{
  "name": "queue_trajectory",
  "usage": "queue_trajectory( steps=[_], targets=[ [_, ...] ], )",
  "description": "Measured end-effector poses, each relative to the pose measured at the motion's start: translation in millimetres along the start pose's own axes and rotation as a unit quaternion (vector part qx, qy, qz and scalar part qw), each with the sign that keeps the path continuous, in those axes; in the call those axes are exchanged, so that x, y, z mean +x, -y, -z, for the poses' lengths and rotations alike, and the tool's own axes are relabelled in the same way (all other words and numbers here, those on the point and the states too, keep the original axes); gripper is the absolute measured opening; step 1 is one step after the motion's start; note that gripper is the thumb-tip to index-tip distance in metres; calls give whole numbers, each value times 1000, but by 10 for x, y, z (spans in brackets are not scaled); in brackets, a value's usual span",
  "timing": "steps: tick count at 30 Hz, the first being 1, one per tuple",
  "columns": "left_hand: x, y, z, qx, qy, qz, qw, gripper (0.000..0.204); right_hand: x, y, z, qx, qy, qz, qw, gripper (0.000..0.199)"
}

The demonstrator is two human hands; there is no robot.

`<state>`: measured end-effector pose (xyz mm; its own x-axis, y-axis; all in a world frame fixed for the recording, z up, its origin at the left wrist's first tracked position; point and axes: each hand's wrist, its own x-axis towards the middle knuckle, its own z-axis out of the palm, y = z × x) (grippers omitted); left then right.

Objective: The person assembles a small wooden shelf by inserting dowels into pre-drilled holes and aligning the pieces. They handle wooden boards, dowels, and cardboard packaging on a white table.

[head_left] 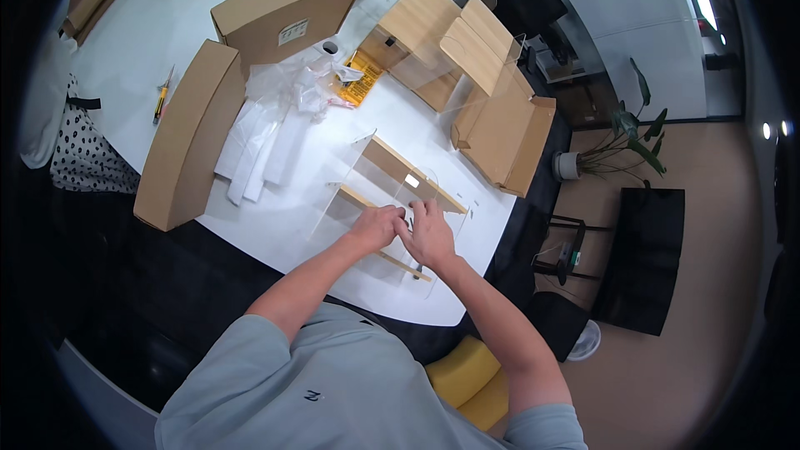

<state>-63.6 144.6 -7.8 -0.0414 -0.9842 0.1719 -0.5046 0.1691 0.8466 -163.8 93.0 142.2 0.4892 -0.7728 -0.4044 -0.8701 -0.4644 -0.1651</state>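
My left hand [379, 227] and my right hand [427, 237] meet over a partly built shelf of clear panels and wooden boards. The fingers of both are drawn together around a small dark piece, too small to name. Beyond them stands the far wooden board [387, 160]. Another narrow wooden board [402, 266] runs partly under my hands. A clear panel [329, 208] rises on the left side of the shelf, and a second see-through panel lies around my right hand. Both palms are hidden.
Small loose pieces lie right of the shelf on the white table [492, 229]. Left are clear plastic wrapping [287, 108] and cardboard boxes [187, 137]. An assembled wood-and-clear shelf [417, 29] and an open carton [508, 137] stand behind. A yellow-handled tool [161, 102] lies far left, near another person.
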Motion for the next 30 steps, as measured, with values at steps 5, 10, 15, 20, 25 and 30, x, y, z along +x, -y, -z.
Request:
queue_trajectory(
  steps=[5, 10, 15, 20, 25, 30],
  targets=[
    [27, -114, 137, -42, -3, 26, 999, 10, -29, -208, 291, -233, -8, 370, 899, 31],
    [23, -104, 104, 6, -28, -11, 1000, 8, 344, -478, 212, -253, 29, 487, 836, 20],
    [-32, -74, 85, 46, -62, -52, 996, 5, 537, -522, 175, -318, 46, 620, 716, 20],
    [-60, -109, 64, 62, -52, -28, 996, 11, 621, -563, 109, -338, 74, 635, 690, 16],
    [-163, -202, 224, 54, -84, -14, 995, 5, 681, -523, 133, -307, 77, 657, 685, 16],
    [-299, -222, 679, 98, -170, 3, 981, 23, 637, -632, 32, -302, 104, 608, 727, 22]
  ],
)
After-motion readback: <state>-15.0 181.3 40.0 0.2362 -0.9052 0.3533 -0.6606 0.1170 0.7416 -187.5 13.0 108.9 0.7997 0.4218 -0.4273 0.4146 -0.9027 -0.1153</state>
